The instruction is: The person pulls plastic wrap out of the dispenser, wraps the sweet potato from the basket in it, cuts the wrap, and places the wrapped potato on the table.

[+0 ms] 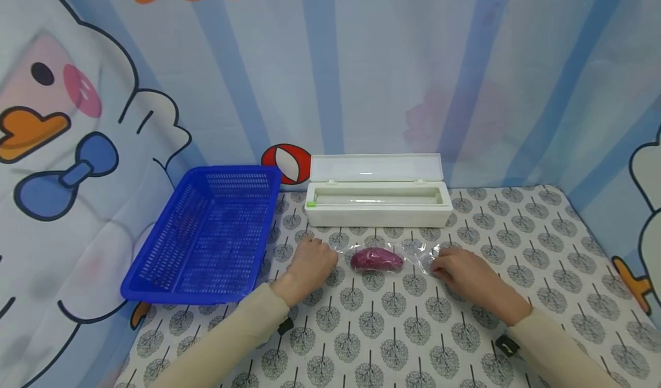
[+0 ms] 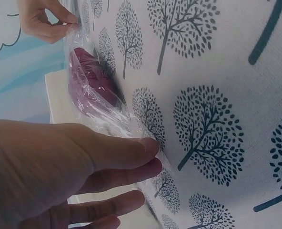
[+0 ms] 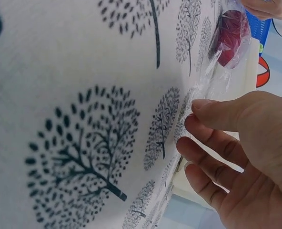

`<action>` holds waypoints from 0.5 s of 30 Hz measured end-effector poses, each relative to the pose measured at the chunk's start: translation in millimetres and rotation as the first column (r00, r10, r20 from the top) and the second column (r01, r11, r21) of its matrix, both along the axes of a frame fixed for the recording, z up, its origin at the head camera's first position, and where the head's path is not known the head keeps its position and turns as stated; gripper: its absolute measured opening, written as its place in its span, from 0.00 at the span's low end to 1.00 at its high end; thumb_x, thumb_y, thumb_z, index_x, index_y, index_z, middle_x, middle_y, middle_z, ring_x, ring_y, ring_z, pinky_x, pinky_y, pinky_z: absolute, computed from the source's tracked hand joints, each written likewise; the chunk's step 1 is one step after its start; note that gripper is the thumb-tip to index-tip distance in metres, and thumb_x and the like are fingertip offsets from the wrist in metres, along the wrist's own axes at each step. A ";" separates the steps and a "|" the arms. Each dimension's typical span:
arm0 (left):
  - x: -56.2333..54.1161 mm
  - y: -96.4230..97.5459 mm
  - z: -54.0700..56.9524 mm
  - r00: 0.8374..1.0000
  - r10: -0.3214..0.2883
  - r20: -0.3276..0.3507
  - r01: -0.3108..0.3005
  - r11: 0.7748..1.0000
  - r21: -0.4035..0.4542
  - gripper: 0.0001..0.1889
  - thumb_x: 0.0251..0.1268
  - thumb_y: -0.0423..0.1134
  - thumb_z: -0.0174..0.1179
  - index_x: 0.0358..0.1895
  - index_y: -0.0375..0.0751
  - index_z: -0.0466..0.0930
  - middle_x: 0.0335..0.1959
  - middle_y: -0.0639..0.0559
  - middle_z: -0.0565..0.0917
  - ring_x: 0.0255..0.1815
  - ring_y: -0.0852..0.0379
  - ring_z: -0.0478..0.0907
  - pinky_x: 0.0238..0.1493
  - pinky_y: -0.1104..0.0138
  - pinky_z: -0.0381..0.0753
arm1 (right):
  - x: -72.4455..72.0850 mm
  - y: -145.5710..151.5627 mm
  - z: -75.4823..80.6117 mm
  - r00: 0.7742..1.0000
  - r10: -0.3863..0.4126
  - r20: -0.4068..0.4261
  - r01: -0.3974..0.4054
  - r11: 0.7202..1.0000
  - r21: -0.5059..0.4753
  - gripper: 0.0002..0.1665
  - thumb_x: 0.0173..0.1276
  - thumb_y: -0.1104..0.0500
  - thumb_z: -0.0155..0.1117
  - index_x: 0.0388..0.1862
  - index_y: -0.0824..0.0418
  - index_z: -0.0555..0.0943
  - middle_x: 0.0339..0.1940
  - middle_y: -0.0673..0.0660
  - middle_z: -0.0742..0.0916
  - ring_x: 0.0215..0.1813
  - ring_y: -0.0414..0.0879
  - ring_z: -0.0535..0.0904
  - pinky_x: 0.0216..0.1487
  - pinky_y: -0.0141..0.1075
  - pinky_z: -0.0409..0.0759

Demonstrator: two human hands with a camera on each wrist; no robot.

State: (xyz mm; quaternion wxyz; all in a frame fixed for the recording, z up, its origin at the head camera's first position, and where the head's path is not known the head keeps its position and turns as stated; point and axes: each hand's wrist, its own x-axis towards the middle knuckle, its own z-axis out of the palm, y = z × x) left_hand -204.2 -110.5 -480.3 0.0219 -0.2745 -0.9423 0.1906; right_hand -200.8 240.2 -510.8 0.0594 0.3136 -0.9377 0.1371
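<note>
A reddish-purple sweet potato [image 1: 377, 260] lies on the patterned tablecloth, wrapped in clear cling film [image 1: 413, 252] whose loose ends stretch out to both sides. My left hand [image 1: 312, 265] pinches the left end of the film between thumb and index finger, as the left wrist view shows up close. At the opposite end, the thumb and index finger of my right hand [image 1: 471, 278] pinch the film too. In the right wrist view the other fingers of the right hand [image 3: 246, 148] are loosely bent. Neither hand touches the sweet potato [image 2: 91, 81] itself.
Behind the sweet potato stands a white cling film dispenser box [image 1: 379, 217], lid [image 1: 377, 167] raised, with a roll inside and a green slider [image 1: 311, 204] at its left. A blue plastic basket [image 1: 227, 250] sits to the left. A cartoon-printed curtain [image 1: 372, 78] hangs behind the table.
</note>
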 end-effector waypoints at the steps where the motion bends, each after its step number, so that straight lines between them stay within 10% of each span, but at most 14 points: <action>1: 0.2 -0.6 0.6 1.000 0.001 0.003 -0.001 1.000 0.007 0.02 0.63 0.37 0.75 0.33 0.46 0.91 0.29 0.52 0.89 0.30 0.56 0.83 0.41 0.63 0.85 | -0.3 0.0 1.1 1.000 -0.002 0.008 0.002 1.000 0.000 0.07 0.63 0.65 0.80 0.36 0.54 0.92 0.36 0.48 0.89 0.39 0.44 0.85 0.44 0.43 0.88; 9: 0.3 -3.1 15.3 1.000 -0.005 0.021 0.001 0.983 0.182 0.06 0.64 0.39 0.76 0.41 0.44 0.90 0.35 0.50 0.90 0.35 0.53 0.85 0.41 0.58 0.87 | -1.7 -1.0 22.7 1.000 -0.015 0.015 0.016 0.998 -0.065 0.07 0.65 0.64 0.79 0.41 0.58 0.92 0.40 0.53 0.92 0.42 0.48 0.87 0.46 0.48 0.90; 15: -2.1 -1.8 18.4 0.996 -0.078 0.052 0.052 0.922 0.385 0.14 0.67 0.45 0.76 0.49 0.43 0.88 0.42 0.51 0.90 0.40 0.53 0.86 0.39 0.61 0.88 | -2.4 -8.3 31.3 0.999 -0.002 0.038 0.006 0.995 -0.098 0.09 0.71 0.60 0.75 0.47 0.60 0.91 0.49 0.58 0.91 0.53 0.58 0.88 0.57 0.56 0.87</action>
